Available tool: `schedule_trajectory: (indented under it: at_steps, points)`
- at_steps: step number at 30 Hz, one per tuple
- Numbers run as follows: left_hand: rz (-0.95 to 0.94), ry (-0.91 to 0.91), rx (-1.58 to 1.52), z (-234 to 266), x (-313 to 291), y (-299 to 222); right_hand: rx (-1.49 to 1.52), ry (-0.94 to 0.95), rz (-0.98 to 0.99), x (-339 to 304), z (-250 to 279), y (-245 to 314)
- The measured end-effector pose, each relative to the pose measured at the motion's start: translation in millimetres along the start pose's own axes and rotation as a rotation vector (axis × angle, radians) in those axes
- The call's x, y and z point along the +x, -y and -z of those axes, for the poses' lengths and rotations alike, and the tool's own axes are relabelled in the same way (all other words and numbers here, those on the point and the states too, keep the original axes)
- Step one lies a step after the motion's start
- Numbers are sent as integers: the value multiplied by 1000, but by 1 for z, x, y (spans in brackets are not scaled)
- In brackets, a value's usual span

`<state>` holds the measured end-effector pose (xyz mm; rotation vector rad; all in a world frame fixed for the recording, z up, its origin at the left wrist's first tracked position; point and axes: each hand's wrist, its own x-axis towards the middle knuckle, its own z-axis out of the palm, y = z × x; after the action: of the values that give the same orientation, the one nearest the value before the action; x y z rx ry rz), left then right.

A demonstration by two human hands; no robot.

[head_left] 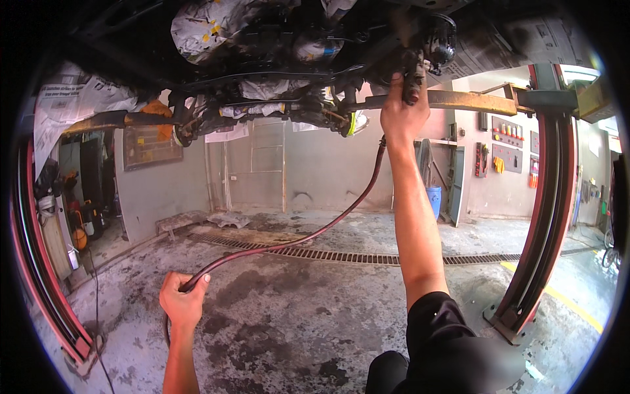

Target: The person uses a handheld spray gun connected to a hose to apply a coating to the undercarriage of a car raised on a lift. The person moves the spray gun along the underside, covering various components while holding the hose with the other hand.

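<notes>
My right hand [405,113] is raised overhead and wrapped round a dark spray gun [413,75], whose upper end is close to the black underside of a raised vehicle [289,75]. A faint brownish blur shows above the gun; whether it is spray I cannot tell. A dark red hose [298,243] runs from below that hand, sagging down to the left. Low on the left, my left hand [182,301] is closed round the hose, with its free length dropping behind the wrist. Newspaper [203,29] covers several parts of the underbody, and a black rounded part [441,39] sits beside the gun.
Red lift posts [548,217] stand on both sides, with a yellowish lift arm [469,102] under the vehicle. A drain grate [335,255] crosses the stained concrete floor. Farther back are a blue barrel [433,200] and wall tool boards [508,134]. A thin cable [97,295] trails at left.
</notes>
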<state>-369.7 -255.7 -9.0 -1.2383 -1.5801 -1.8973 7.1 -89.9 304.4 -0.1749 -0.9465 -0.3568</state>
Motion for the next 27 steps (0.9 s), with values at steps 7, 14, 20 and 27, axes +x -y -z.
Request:
schedule_trajectory:
  at_steps: [7, 14, 20, 27]
  points:
    - [-43, -13, 25, 9, -3, -1, -45, 118, -68, -14, -10, 6]
    - [-56, 10, 2, 23, -9, 11, -93, 124, 52, -4, -1, 30]
    - [25, 99, -120, 19, -23, 31, -240, 156, 112, 3, 28, 54]
    - [82, 276, -214, -13, -34, 57, -374, 204, 79, 10, 45, 53]
